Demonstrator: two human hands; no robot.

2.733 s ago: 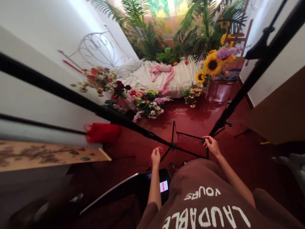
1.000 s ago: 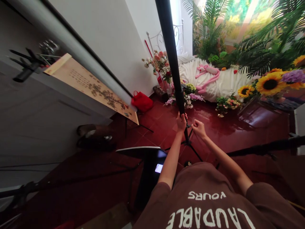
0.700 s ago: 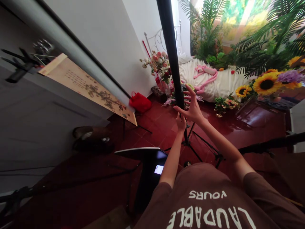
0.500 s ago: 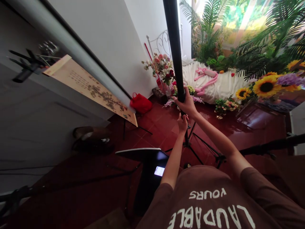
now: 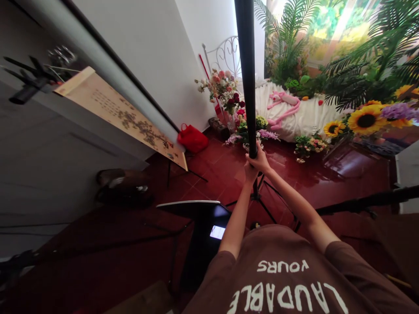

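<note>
A black stand pole (image 5: 247, 78) rises in front of me from a tripod base on the floor, its thick upper part running out of the top of the view. My right hand (image 5: 261, 160) is closed around the pole near the lower end of that thick part. Just below and to the left, my left hand (image 5: 250, 172) is also closed at the pole, partly covered by the right hand. The two hands touch or overlap. Black tripod legs (image 5: 266, 208) spread beneath them; the pole's top is out of sight.
A dark table (image 5: 203, 244) with a lit phone (image 5: 217, 232) stands left of my arm. A hanging scroll (image 5: 124, 117) and a red bag (image 5: 193, 138) are at left. Beyond lie flowers (image 5: 221, 87), a white-draped bed (image 5: 314, 117) and sunflowers (image 5: 365, 120). Another black pole (image 5: 369, 200) crosses at right.
My right hand has come down to meet the left hand. The thick upper part of the pole ends lower in view, and its upper length has shifted slightly right.
</note>
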